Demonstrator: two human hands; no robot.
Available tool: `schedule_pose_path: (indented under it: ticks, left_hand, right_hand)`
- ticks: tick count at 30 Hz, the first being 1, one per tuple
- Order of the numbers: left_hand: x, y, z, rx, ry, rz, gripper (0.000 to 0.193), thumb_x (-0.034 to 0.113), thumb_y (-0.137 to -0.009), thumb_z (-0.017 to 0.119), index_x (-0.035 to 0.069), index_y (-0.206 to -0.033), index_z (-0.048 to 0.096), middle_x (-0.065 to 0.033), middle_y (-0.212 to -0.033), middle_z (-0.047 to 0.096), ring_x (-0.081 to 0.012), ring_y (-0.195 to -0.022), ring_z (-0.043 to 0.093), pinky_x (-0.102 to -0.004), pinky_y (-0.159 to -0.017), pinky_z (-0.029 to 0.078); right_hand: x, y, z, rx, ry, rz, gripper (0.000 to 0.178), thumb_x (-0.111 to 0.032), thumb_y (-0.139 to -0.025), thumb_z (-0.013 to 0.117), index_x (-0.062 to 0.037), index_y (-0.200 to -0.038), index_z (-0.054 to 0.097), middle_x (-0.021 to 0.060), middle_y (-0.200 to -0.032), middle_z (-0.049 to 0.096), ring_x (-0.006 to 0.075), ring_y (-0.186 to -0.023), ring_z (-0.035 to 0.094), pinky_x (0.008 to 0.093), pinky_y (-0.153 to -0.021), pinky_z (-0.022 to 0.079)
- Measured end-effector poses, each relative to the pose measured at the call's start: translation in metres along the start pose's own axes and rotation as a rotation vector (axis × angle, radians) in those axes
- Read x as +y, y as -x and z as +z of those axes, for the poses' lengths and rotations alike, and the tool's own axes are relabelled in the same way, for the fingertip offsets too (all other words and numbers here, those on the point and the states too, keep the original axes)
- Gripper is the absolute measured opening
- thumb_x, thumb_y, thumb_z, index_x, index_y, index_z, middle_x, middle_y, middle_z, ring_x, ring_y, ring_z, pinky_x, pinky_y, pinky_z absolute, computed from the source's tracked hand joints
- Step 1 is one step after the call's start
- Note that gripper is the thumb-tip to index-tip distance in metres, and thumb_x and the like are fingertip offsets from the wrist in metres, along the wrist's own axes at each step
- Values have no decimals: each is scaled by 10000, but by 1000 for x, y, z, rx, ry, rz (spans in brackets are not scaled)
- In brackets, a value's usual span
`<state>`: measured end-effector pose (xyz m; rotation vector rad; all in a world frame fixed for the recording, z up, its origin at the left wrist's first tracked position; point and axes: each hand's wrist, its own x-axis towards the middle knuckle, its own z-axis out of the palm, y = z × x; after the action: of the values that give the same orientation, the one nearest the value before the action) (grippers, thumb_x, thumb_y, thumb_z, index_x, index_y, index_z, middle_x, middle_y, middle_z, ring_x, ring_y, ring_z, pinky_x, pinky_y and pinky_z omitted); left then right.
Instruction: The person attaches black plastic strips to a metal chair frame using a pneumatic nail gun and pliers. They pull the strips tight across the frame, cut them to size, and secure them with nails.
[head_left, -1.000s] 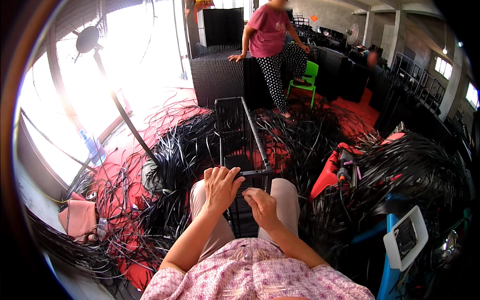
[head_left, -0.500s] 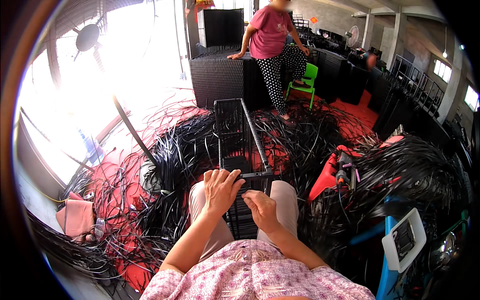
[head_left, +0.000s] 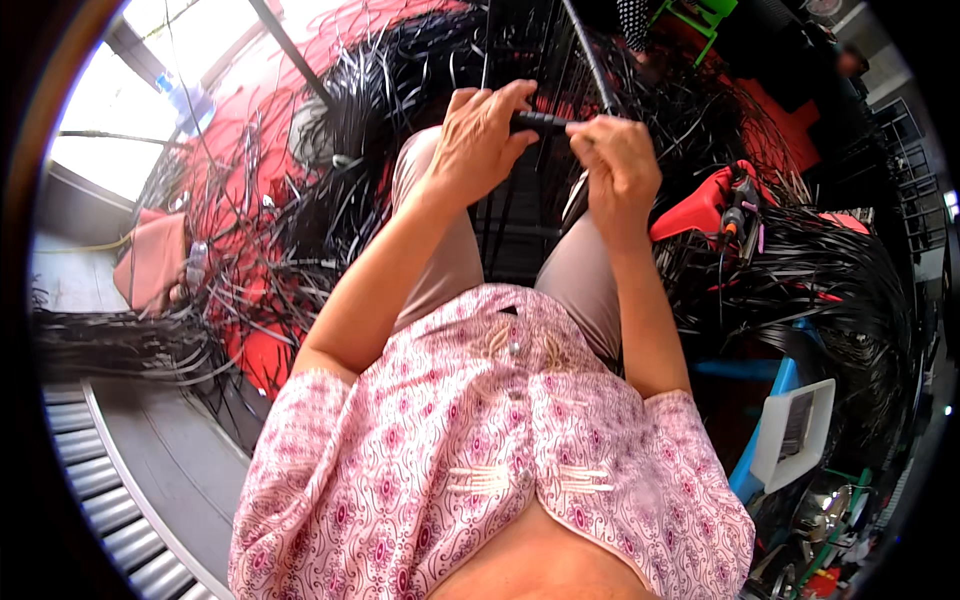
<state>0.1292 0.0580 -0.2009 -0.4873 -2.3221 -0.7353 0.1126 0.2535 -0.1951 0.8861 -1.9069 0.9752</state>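
The left hand (head_left: pixel 474 150) and right hand (head_left: pixel 622 168) are at opposite ends of a black bar (head_left: pixel 543 120). Black strips (head_left: pixel 820 262) litter the red floor (head_left: pixel 264 358).

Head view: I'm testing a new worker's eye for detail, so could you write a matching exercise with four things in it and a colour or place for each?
1. Black crossbar
2. Plastic chair
3. Water bottle
4. Patterned shirt

A. Translucent blue
B. Pink and white
C. Spanning the gap between the left hand and right hand
D. Bright green

Pairs: 1-C, 2-D, 3-A, 4-B
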Motion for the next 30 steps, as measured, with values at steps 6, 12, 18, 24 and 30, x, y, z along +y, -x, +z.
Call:
schedule_pose_path:
  ticks: [6, 12, 18, 24, 30]
  left_hand:
    - [-5, 4, 6, 21, -4, -23, 694, 211, -754, 803, 93, -1355, 478, -62, -1035, 683, -261, -1003, 621, -408, -974, 384]
    - [-3, 3, 10, 65, -66, -32, 553, 365, -733, 812, 99, -1171, 603, -38, -940, 668, -244, -941, 613, -399, -932, 379]
    - [-3, 2, 30, 166, -142, 36, 418, 413, -735, 787, 114, -987, 639, -31, -855, 616, -245, -875, 579, -410, -896, 371]
    - [-6, 5, 22, 157, -125, 71, 368, 396, -747, 786, 121, -952, 653, -37, -871, 642, -245, -861, 601, -416, -874, 382]
    - [6, -3, 18, 164, -94, 35, 367, 396, -759, 785, 105, -955, 677, -22, -846, 652, -229, -829, 609, -396, -870, 384]
  right_hand:
    - [20, -29, 6, -163, -100, 51, 111, -129, -892, 710, -32, -927, 749, 78, -803, 685, 196, -746, 644, 297, -698, 497]
    - [18, -42, 12, -309, -302, 202, 146, -136, -898, 714, 0, -937, 747, 77, -787, 702, 119, -705, 640, 262, -650, 493]
    - [21, -40, 4, -306, -342, 320, 151, -139, -901, 706, 6, -912, 742, 86, -798, 708, 142, -721, 666, 266, -657, 509]
    - [37, -38, 11, -295, -320, 187, 73, -98, -858, 739, -25, -858, 744, 110, -804, 701, 227, -783, 695, 315, -715, 537]
    - [56, -52, 17, -232, -155, 101, 189, -216, -840, 742, -28, -816, 740, 75, -777, 697, 269, -736, 640, 376, -705, 497]
